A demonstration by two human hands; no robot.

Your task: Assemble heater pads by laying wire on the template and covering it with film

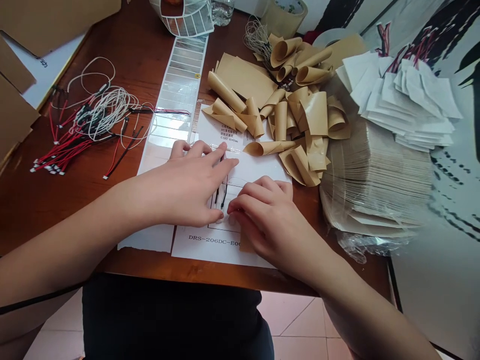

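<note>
The left hand (191, 180) is lying palm down with its fingers spread wide, and it is covering part of the thin black and red wires (224, 196). These wires are lying on a flat white paper sheet with black printing (195, 248), between the two hands. The right hand (262, 205) is curling its fingers in close together beside the wires, but its fingers are hiding their tips, so I cannot tell what it is pinching. A flat piece of brown paper (246, 244) is peeking out from under the right hand. Lots of rolled-up, shiny brown paper pieces (280, 121) are lying in a heap past the hands. On the left, a messy bunch of red, black and white wires (112, 112) is sitting on the shiny brown wooden counter (142, 270). On the right, flat white packets with red and black wires (405, 107) are resting on a tall stack of thin, flat pieces in clear plastic (386, 175).
</note>
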